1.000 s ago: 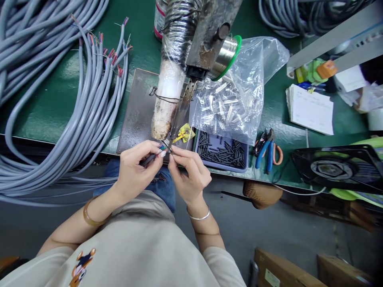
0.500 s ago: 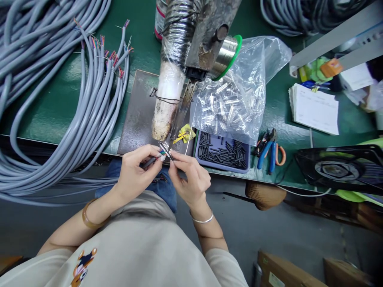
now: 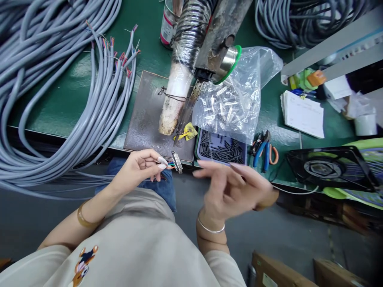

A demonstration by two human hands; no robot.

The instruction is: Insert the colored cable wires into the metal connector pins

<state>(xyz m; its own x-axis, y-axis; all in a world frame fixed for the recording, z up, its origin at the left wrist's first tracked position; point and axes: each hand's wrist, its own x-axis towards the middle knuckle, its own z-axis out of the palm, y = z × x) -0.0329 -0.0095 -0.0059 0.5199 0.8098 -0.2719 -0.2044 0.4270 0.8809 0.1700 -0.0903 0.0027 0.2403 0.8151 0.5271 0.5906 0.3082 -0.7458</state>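
My left hand [image 3: 140, 167] pinches thin coloured wires [image 3: 170, 164] between thumb and fingertips. At the wires' end is a metal multi-pin connector [image 3: 177, 162], tilted and held in the air just off the table's front edge. My right hand [image 3: 230, 187] is apart from it, blurred by motion, with fingers spread and nothing visible in them. It is in front of a purple tray [image 3: 243, 153] of small black tube pieces [image 3: 223, 151]. Above the connector hangs the soldering iron's tip [image 3: 179, 133], beside a wrapped duct [image 3: 176, 85].
Bundles of grey cable [image 3: 74, 127] with stripped ends cover the left side. A clear bag [image 3: 227, 107] of connectors lies behind the tray. To the right are blue-handled cutters [image 3: 263, 153], a paper stack [image 3: 305, 115] and a black fan [image 3: 332, 167]. A solder spool [image 3: 230, 63] hangs above.
My right hand has let go of the connector and moved right, its fingers spreading. My left hand keeps the wires, and the connector has turned and shifted slightly right and down.
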